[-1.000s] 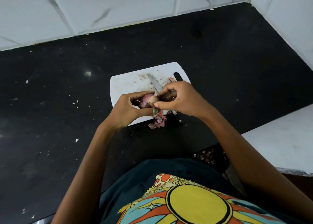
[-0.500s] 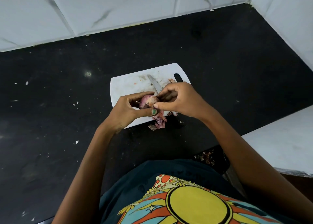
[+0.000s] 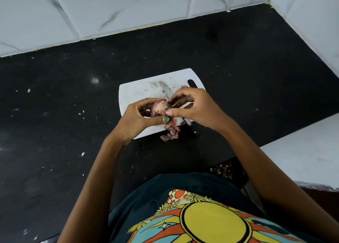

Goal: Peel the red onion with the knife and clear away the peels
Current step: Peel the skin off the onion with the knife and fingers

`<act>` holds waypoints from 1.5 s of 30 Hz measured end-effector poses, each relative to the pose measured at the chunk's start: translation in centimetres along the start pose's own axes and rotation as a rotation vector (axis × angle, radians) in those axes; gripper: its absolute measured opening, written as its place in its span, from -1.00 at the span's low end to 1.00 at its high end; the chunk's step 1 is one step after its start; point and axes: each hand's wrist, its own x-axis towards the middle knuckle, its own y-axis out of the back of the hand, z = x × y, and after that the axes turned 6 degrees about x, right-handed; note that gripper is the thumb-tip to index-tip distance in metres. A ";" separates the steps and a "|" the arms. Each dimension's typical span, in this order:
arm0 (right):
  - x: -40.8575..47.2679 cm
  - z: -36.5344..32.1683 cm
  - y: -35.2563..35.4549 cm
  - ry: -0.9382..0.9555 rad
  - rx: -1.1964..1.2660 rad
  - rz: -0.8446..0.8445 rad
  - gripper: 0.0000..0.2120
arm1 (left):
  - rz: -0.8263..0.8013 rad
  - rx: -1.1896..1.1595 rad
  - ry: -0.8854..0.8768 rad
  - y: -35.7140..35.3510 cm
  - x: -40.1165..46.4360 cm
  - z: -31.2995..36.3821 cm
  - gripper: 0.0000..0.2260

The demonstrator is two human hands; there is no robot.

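My left hand (image 3: 136,118) grips a small red onion (image 3: 159,108), partly peeled and pale on top, just above the white cutting board (image 3: 137,90). My right hand (image 3: 194,108) pinches at the onion's right side with thumb and forefinger, on its skin. The knife (image 3: 166,91) lies on the board under my hands. Its blade points away from me and its dark handle sticks out past the board's near edge. A small heap of purple peels (image 3: 170,131) lies at that near edge, partly on the black counter (image 3: 64,123).
White tiled walls (image 3: 128,9) close off the counter at the back and right. A white ledge (image 3: 302,156) stands at the near right. Below the counter's front edge a dark bin (image 3: 222,170) shows scraps. Small white flecks dot the counter at left.
The onion has turned a little in my left hand and shows more pale surface. My right fingers have shifted slightly on it. The knife and peels have not moved.
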 end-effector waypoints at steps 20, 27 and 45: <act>0.8 5.0 -2.0 -0.206 -0.064 0.178 -0.92 | -0.074 -0.255 0.022 -0.3 -0.7 0.6 -0.53; 0.6 1.2 -0.2 -0.105 -0.021 0.122 -0.90 | 0.014 -0.262 0.044 -0.4 -0.6 0.5 -0.59; -0.8 -1.5 0.0 -0.036 -0.045 0.078 -0.78 | 0.068 -0.142 -0.004 -1.0 -0.5 -0.1 -0.65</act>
